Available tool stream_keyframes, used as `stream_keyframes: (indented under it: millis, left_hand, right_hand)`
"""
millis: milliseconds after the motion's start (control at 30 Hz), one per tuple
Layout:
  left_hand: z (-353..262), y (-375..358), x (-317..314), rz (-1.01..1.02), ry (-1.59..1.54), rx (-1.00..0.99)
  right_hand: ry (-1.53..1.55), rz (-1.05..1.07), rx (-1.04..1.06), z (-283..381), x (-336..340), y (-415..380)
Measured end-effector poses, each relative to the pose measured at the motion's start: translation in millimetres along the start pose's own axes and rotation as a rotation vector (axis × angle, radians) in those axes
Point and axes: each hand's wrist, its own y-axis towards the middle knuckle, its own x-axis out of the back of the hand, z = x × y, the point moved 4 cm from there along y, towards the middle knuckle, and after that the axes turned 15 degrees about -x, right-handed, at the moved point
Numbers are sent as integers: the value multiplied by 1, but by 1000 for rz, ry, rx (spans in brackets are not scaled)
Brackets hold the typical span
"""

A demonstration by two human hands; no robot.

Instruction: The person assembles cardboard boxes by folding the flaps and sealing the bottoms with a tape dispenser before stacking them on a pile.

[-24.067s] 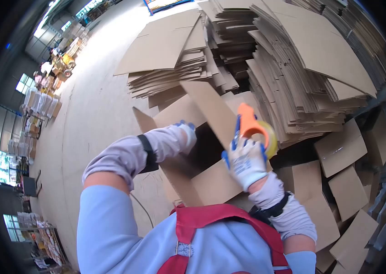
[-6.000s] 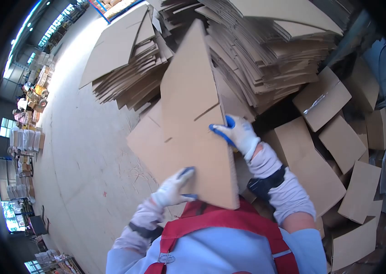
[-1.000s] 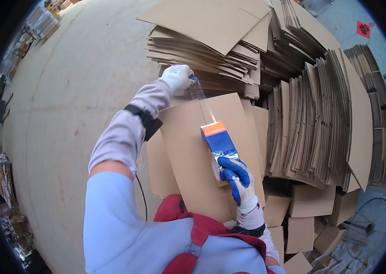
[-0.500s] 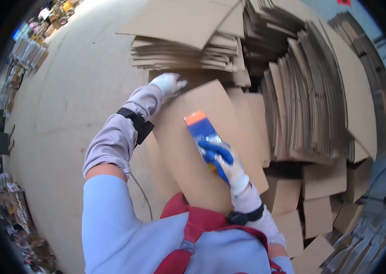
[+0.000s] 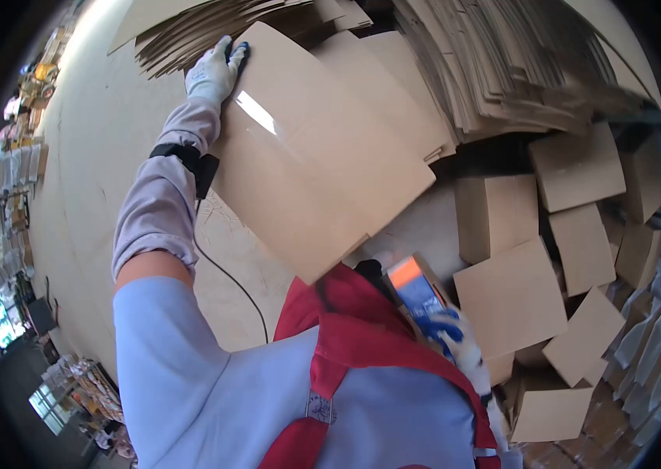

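Note:
My left hand point(image 5: 217, 72), in a white glove with dark blue fingertips, is at the upper left edge of a large flat cardboard piece point(image 5: 307, 156), its fingers spread apart. A shiny strip shows on the cardboard near that hand. Low on the right, beside my red apron point(image 5: 354, 328), my gloved right hand point(image 5: 455, 338) is closed round a blue and orange tape dispenser point(image 5: 416, 291). The dispenser is apart from the cardboard piece.
Stacked flat cardboard point(image 5: 494, 70) stands at the upper right, with another stack point(image 5: 190, 39) at the upper left. Several cardboard boxes point(image 5: 510, 297) lie on the right. A dark cable point(image 5: 241, 289) runs beside my left side.
The view has shifted to the right and down. My right hand has moved the dispenser off the cardboard, down to my side. My left hand has gone to the cardboard's upper edge.

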Motion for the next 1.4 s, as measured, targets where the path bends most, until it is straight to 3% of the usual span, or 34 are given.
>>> stream_keyframes:
  millis: [33,100,133,167,233,300,367,400,433,500,533,600,633,667,700,733,767,833,900,967,1033,1067,1200,1233,1300,1333,1367,1400]
  left_hand:
    - [-5,0,2,-105,-5,-20]
    - [-78,-42,19,-28,21,-134]
    - [-106,-78,-8,-107,-30,-437]
    - [-160,-125,3,-109,-30,-644]
    - [-243,-206,33,223,-189,-782]
    - [-262,-231,14,160,-97,-751]
    - [-267,-228,7,112,-97,-701]
    - [-268,-229,6,114,-103,-708]
    - [-266,-227,7,124,-102,-704]
    - [-258,-209,13,110,-94,-723]
    - [-248,-208,19,135,-190,-811]
    - [-203,-196,29,299,-571,-911]
    - [-163,-182,41,305,-901,-726]
    - [-128,-162,53,171,-1043,-456]
    - [-87,-139,62,143,-1259,-158]
    - [-42,-114,73,16,-997,-64]
    - [19,-93,59,-93,-957,93]
    - [160,-49,5,-162,-550,86]
    - [189,-44,-20,97,-550,239]
    - [208,-54,-58,53,-1045,431]
    - [204,-64,-61,99,-1210,438]
    - [201,-72,-57,124,-1248,416]
    - [154,-84,-10,250,-1218,236]
    - [115,-76,8,413,-1143,194]
    - [84,-60,4,584,-932,-97]
    - [24,-64,25,564,-955,-292]
    - [-53,-80,56,536,-966,-487]
    - [-116,-93,81,561,-892,-552]
  right_hand:
    - [-47,-52,40,22,-4,21]
    - [25,-49,203,13,-25,65]
    - [2,-59,260,12,-34,83]
    - [13,-64,278,23,-37,91]
    - [25,-20,332,45,-39,96]
    - [5,-55,231,45,-47,98]
    - [873,219,-34,40,-58,119]
    - [855,211,-78,45,-52,131]
    - [640,170,39,39,-53,151]
    - [704,165,-234,-45,-110,209]
    - [21,172,-34,-15,-102,207]
    - [-106,199,47,19,-86,178]
    - [-245,221,144,41,-77,164]
    - [-336,325,-75,57,-65,158]
    - [-328,319,-96,74,-57,149]
    - [-406,305,-108,89,-52,142]
    - [-487,292,-116,98,-50,140]
    - [-534,221,-36,124,-56,149]
    - [-747,303,-184,149,-62,176]
    - [-881,264,-342,121,-74,223]
    - [-1051,201,39,8,-111,294]
    - [-871,-205,228,-57,-129,303]
    - [-398,-179,-288,11,-68,223]
    - [-335,-188,-375,7,-59,197]
    - [-255,-220,-527,-16,-44,144]
    - [-254,-274,-637,-62,-53,137]
    - [-296,-274,-611,-73,-45,108]
    - [-213,-331,-564,-169,-71,111]
